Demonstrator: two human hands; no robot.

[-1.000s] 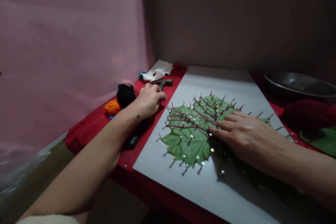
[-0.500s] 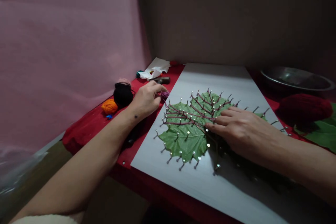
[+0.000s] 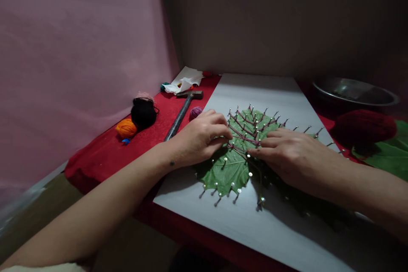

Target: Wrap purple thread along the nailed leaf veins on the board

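Note:
A green leaf (image 3: 223, 176) lies on a white board (image 3: 191, 216), ringed and crossed by several upright nails (image 3: 239, 191). Purple yarn (image 3: 244, 138) runs between the nails along the leaf's veins. Over the leaf's left part, my left hand (image 3: 205, 138) is closed in a pinch on the yarn. My right hand (image 3: 287, 148) rests at the leaf's middle, its thumb and fingers pressed together at the yarn beside a nail. Its fingertips partly hide what they grip. Just beyond my left hand sits a small purple yarn ball (image 3: 196, 112).
Left of the board, a hammer (image 3: 183, 114) lies on the red cloth (image 3: 95, 157), with black yarn (image 3: 143, 112) and orange yarn (image 3: 126, 128) farther left. White paper (image 3: 185, 83) is at the back. On the right are a metal bowl (image 3: 357, 93), dark red yarn (image 3: 366, 125) and another leaf (image 3: 385, 155).
My left hand has moved right, from beside the purple ball to over the leaf's left side, uncovering the hammer. My right hand stays at the leaf's middle. The view has shifted slightly.

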